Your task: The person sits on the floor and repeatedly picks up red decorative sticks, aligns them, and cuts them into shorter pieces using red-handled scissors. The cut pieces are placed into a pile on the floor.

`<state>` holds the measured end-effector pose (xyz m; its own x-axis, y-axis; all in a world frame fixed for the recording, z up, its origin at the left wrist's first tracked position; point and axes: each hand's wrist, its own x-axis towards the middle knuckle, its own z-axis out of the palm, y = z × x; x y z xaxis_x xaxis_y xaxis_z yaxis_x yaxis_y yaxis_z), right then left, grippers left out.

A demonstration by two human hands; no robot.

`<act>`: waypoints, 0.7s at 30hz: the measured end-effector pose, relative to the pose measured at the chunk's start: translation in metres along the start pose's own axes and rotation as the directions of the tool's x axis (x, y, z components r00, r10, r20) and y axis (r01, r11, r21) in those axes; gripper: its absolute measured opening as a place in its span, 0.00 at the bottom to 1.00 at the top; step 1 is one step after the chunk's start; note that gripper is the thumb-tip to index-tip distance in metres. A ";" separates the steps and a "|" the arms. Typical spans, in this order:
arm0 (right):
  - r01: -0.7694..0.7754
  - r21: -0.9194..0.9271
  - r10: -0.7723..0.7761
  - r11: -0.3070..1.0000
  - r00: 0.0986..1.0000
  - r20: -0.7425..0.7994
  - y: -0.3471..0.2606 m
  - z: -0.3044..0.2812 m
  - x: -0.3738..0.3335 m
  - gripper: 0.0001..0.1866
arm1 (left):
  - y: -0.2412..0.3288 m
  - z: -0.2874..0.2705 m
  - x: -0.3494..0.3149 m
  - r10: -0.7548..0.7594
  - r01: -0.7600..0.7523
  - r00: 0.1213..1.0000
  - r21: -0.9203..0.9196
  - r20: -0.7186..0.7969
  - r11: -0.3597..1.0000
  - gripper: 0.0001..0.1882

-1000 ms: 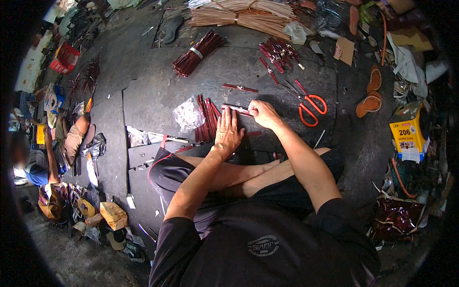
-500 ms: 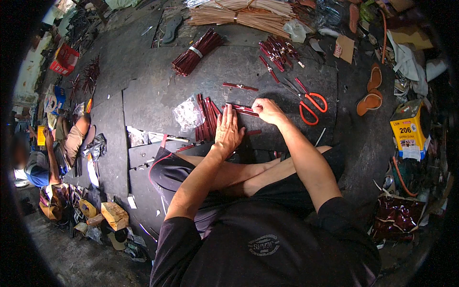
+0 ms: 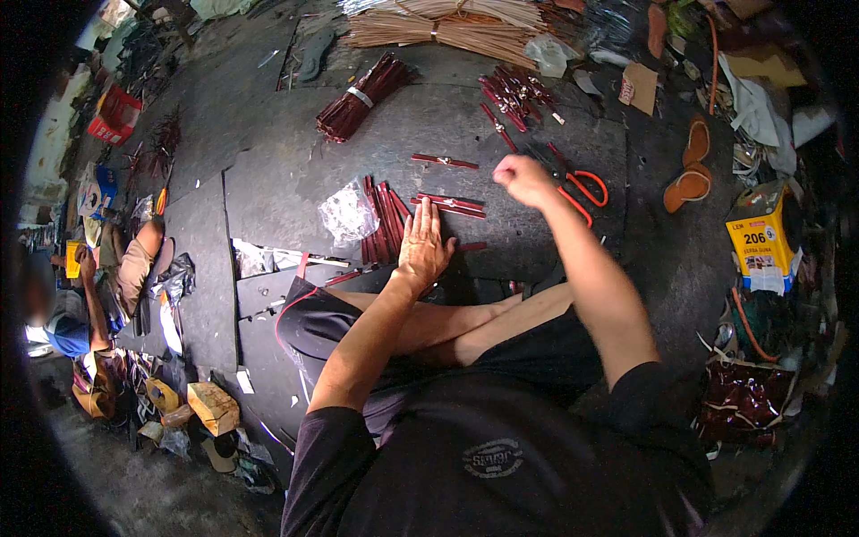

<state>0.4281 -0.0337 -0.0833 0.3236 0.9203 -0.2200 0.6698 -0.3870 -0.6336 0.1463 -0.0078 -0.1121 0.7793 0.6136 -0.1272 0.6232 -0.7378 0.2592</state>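
My left hand (image 3: 424,243) lies flat with its fingers stretched out, the fingertips pressing the left end of a dark red strap strip (image 3: 458,208) with a small shiny metal piece. My right hand (image 3: 528,182) is raised to the right of that strip, fingers curled in; whether anything is in them I cannot make out. Left of my left hand lies a row of plain dark red strips (image 3: 383,222). A single strip with a metal fitting (image 3: 445,161) rests farther off. Scissors with orange handles (image 3: 586,190) lie beyond my right hand, partly covered by it.
A crumpled clear plastic bag (image 3: 348,213) sits left of the strips. Farther back are a tied bundle of red strips (image 3: 362,100), a pile of fitted strips (image 3: 519,97) and tan strip bundles (image 3: 438,31). Tan sole-shaped pieces (image 3: 687,188) and a yellow box (image 3: 763,240) stand right. Another person sits left.
My right hand has let go of the strip's right end and moved right and away, toward the scissors. My left hand stays on the strip.
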 end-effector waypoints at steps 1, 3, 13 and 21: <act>0.010 -0.056 -0.010 0.998 1.000 0.002 0.005 -0.023 0.001 0.11 | 0.000 0.001 0.000 0.006 -0.006 1.000 -0.004 -0.007 1.000 0.41; -0.007 -0.205 0.021 0.979 0.998 0.064 0.011 -0.067 -0.006 0.12 | 0.000 0.001 0.000 0.002 -0.002 1.000 0.004 -0.005 1.000 0.42; -0.163 -0.310 0.169 0.937 0.986 -0.008 0.074 -0.104 -0.072 0.35 | 0.001 -0.001 0.000 0.001 0.000 1.000 -0.015 0.031 1.000 0.41; -0.126 -0.286 0.121 0.950 0.992 -0.034 0.090 -0.103 -0.068 0.26 | 0.001 -0.008 0.000 -0.021 0.022 0.998 -0.005 0.062 1.000 0.42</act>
<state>0.5347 -0.1372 -0.0490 0.4250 0.8640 -0.2701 0.7864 -0.5002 -0.3624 0.1467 -0.0060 -0.1045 0.7685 0.6104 -0.1920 0.6396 -0.7232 0.2607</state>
